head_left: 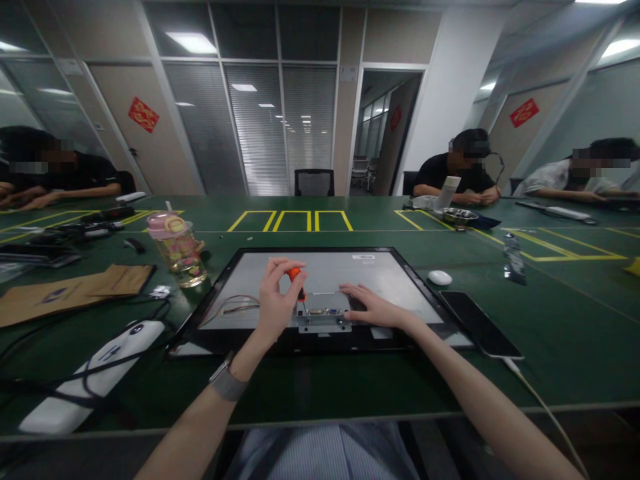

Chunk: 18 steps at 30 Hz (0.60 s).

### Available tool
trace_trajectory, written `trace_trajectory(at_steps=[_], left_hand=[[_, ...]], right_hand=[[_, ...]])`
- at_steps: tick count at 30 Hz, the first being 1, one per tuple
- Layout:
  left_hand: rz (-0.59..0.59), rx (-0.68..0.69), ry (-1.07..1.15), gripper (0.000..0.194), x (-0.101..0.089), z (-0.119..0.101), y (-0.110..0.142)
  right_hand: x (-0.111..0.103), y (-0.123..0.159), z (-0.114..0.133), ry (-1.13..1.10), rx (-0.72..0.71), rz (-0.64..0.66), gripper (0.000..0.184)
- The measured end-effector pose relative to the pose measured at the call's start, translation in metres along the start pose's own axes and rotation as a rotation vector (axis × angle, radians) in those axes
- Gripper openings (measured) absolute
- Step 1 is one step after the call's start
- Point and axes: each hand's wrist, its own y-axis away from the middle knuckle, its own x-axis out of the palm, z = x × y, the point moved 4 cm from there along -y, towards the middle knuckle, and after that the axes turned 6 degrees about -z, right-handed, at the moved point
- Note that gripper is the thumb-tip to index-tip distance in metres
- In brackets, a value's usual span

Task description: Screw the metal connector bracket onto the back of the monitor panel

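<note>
A flat display panel [320, 268] with a black frame lies back side up on the green table before me. Near its front edge sits a metal bracket [325, 327] carrying video connectors [317, 312]. My left hand [278, 297] grips an orange and black screwdriver [296, 273], held upright with its tip down at the bracket's left end. Fingers spread, my right hand [373, 306] rests on the panel and the bracket's right side. A few thin wires [235, 305] lie on the panel to the left.
At left stand a drink cup [176, 250], a white power strip [95, 377] with black cables and a brown paper bag [75, 291]. To the right lie a phone [480, 323] on a cable and a white earbud case [440, 277]. Several people sit across the table.
</note>
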Motion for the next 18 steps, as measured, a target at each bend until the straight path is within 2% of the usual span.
trace_trajectory(at_steps=[4, 8, 13, 18], left_hand=[[0.051, -0.038, 0.064, 0.028, -0.0001, -0.0045, 0.0003], [0.081, -0.093, 0.086, 0.025, 0.0019, -0.0019, 0.0015], [-0.022, 0.019, -0.017, 0.010, -0.0010, -0.0016, 0.0008], [-0.025, 0.011, -0.020, 0.022, -0.0033, -0.0049, 0.0012]], right_hand=[[-0.0007, 0.0001, 0.0026, 0.010, 0.006, 0.005, 0.075], [-0.0025, 0.0011, 0.0053, 0.012, 0.052, 0.019, 0.078], [-0.0034, 0.0021, 0.0060, -0.008, 0.097, 0.033, 0.081], [-0.0020, 0.0009, 0.0066, -0.001, 0.021, 0.011, 0.077]])
